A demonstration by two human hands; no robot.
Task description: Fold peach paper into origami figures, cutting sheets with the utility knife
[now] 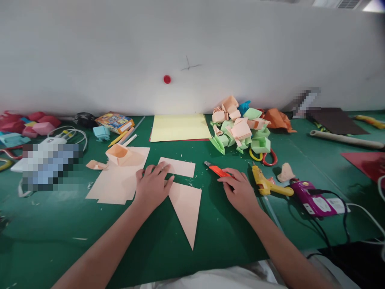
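Paper strip (184, 167) and paper triangle (188, 202) lie on the green table (228, 241) in the gap between the two hands. The left hand (153, 182) is much nearer to them. It is flat with its palm down and its fingers spread, and the fingertips rest on the left end of the strip. Its thumb is at the top left corner of the triangle; I can't tell if it is pushing down there. The strip's long side runs from left to right, and its right end tips a little toward the person. The triangle is just below the strip, and its sharp point aims back at the person. The right hand (240, 190) is on the other side, with bare table between it and the paper. It pinches the orange knife (221, 171) between its thumb and fingers. The knife slants away and to the left, so its blade looks toward the right end of the strip but does not touch it. A yellow glue gun (267, 182) is just right of that hand, and big peach sheets (110, 186) lie by the left hand.
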